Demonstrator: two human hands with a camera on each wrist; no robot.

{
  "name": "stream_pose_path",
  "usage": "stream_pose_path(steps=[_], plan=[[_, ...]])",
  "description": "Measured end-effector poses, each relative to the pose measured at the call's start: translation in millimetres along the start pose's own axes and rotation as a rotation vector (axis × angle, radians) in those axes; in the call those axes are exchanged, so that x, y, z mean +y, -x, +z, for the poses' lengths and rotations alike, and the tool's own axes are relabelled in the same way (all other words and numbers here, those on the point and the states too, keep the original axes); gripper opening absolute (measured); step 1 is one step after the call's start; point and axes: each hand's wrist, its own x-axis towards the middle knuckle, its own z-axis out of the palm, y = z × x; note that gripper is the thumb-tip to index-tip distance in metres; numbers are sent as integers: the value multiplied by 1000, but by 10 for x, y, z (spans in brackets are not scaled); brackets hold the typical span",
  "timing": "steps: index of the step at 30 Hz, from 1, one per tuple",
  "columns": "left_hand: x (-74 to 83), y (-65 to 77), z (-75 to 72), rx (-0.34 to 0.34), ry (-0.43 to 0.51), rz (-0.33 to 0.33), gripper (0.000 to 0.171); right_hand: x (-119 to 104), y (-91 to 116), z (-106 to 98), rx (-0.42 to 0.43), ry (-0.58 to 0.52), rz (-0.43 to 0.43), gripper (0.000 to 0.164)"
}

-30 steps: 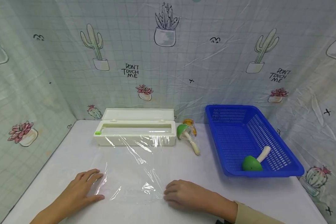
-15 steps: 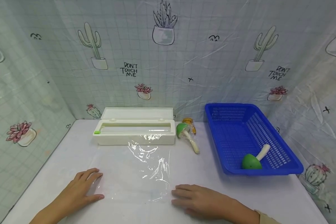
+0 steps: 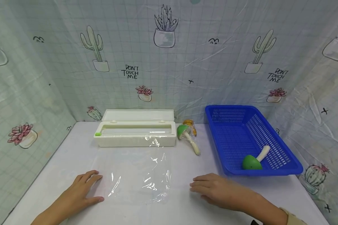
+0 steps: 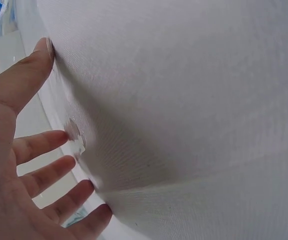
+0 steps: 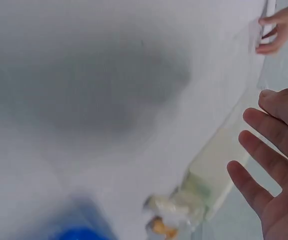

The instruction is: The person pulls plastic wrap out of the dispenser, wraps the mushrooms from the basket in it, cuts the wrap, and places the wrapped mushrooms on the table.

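A sheet of clear plastic wrap (image 3: pixel 138 178) lies over the white table, drawn forward from a long white dispenser box (image 3: pixel 136 142) with its lid up. My left hand (image 3: pixel 74 195) rests at the sheet's left side, fingers spread and fingertips on the surface in the left wrist view. Right of the sheet and apart from it, my right hand (image 3: pixel 218 189) holds nothing; its fingers are extended in the right wrist view. Inside the blue basket (image 3: pixel 262 172) lies a mushroom with a green cap (image 3: pixel 252 162) and white stem. It is the thing nearest my right hand.
Beside the dispenser's right end lies a green-capped mushroom (image 3: pixel 192 144) wrapped in clear film. An orange-yellow item (image 3: pixel 188 122), partly hidden, sits behind it. A patterned cloth wall (image 3: pixel 169 68) closes off the back and both sides.
My right hand has left the plastic wrap's right edge and moved right, toward the basket. The wrap's glints have shifted. My left hand stays where it was.
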Motion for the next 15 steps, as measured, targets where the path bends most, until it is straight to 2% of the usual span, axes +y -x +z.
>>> stream_pose_path(steps=[5,9,15], plan=[[-1,7,18,17,11,8,76,98,87,-319,-62,26,114,47],[-4,3,17,12,24,14,77,190,142,-547,-78,69,152,48],[4,10,0,3,43,17,77,399,237,-810,-9,48,161,50]])
